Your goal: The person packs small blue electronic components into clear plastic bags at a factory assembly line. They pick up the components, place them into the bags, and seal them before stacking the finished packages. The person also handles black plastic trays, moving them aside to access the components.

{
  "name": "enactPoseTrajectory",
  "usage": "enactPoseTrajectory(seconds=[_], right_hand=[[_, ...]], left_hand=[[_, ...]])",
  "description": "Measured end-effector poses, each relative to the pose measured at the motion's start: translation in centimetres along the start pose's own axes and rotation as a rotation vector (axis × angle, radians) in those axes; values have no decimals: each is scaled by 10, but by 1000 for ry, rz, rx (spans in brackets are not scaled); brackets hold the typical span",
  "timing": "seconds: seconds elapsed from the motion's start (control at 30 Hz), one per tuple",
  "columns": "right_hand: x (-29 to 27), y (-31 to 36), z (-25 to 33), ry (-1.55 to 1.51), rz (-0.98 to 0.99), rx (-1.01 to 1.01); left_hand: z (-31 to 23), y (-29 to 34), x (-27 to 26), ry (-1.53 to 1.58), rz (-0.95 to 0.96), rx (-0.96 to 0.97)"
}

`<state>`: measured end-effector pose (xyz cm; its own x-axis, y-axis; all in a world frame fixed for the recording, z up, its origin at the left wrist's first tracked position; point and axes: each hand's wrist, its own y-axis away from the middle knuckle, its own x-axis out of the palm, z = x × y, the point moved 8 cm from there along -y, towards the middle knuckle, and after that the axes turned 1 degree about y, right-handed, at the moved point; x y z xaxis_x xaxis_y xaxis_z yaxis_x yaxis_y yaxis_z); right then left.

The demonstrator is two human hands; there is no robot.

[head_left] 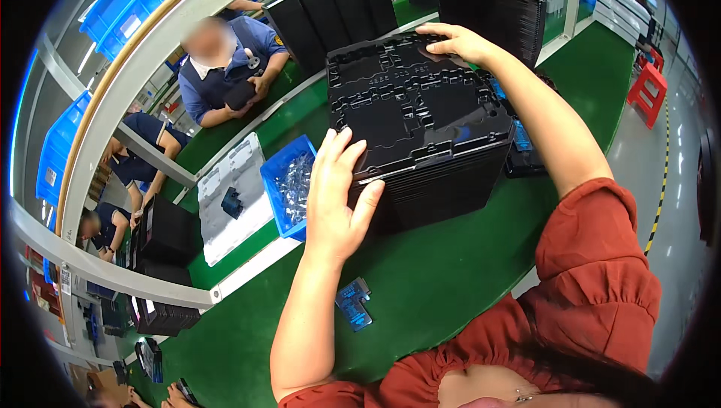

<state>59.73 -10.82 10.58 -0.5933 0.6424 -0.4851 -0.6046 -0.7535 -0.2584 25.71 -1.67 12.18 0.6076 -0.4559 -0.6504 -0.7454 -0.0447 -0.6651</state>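
Observation:
A tall stack of black plastic trays (417, 119) with moulded compartments stands on the green bench before me. My left hand (334, 190) grips its near left corner, fingers along the top edge and thumb against the front side. At the far edge of the same stack my right hand (460, 42) has its fingers hooked over the rim. How many trays the hands grip cannot be told. Near my left forearm a small blue circuit board (354, 304) lies on the bench. More blue boards (521, 136) sit in a black tray right of the stack, partly hidden by it.
A blue bin (272, 177) of small clear parts and a whitish tray (225, 216) holding a dark board lie to the left. Behind rise more black tray stacks (492, 10). A grey metal frame (143, 285) runs along the left. A co-worker (229, 70) sits across the bench.

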Motion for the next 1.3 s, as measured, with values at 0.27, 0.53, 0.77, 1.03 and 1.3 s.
enactPoseTrajectory(seconds=[0.27, 0.53, 0.77, 1.03, 1.3], right_hand=[[-1, 8, 3, 103, -22, -227], [-4, 33, 8, -155, -188, 155], [1, 82, 44, -180, -197, 100], [10, 118, 54, 1, -177, 65], [14, 126, 47, 7, -263, 24]], left_hand=[[-1, 7, 5, 24, -44, -27], [-4, 3, 2, 42, -78, 1], [1, 6, -2, 36, -119, -12], [-7, 0, -4, 78, -179, 40], [-11, 8, 3, 37, -177, 52]])
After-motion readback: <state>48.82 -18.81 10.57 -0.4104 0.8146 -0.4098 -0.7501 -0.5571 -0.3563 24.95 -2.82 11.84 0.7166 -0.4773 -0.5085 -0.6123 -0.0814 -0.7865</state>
